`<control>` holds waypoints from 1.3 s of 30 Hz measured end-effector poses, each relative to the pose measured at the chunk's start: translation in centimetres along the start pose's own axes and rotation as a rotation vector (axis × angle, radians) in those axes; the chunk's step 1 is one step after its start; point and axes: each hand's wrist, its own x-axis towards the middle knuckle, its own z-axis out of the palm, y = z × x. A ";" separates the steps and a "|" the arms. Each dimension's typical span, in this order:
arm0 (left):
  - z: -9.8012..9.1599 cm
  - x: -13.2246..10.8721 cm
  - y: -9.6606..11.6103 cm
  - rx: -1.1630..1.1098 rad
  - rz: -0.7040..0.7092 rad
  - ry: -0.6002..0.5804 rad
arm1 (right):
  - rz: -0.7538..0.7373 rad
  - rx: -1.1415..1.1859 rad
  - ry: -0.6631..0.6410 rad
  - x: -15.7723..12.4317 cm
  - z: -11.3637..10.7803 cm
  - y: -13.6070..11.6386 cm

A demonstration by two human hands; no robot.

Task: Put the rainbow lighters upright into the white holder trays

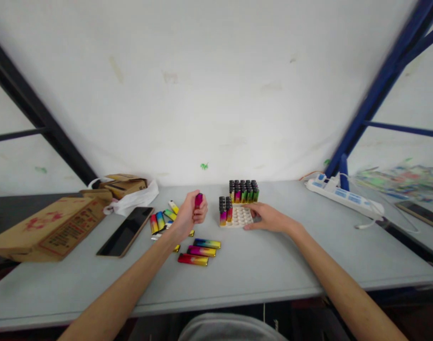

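My left hand [190, 215] is closed around a magenta lighter [198, 200], its end showing above the fist. My right hand [268, 217] grips the right side of a white tray [242, 217] with round holes, thumb at the front and fingers at the back. In the tray's left columns stand several upright lighters [226, 210] with black tops. Directly behind is a full block of upright lighters [244, 191]. In front of my left hand lie a blue-yellow lighter [207, 243], a magenta-yellow one [202, 251] and a red-yellow one [193, 259]. More loose lighters [159, 221] lie beside my left wrist, partly covered by it.
A phone [126, 232] lies on the grey table at left, beside a cardboard box [53, 227]. Behind them are a smaller open carton [124, 186] and a white plastic bag [138, 200]. On the right lies a power strip [344, 195] with cables. A white wall closes the back.
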 end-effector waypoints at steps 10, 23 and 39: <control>0.4 -1.1 -0.9 0.035 -0.001 0.052 | -0.018 -0.002 0.004 0.0 0.0 0.1; 2.2 -1.3 0.6 0.383 0.355 0.054 | -0.020 0.067 0.012 0.0 0.0 -0.2; 1.9 1.2 -1.4 1.284 0.684 -0.134 | -0.028 0.016 0.009 0.1 0.0 -0.2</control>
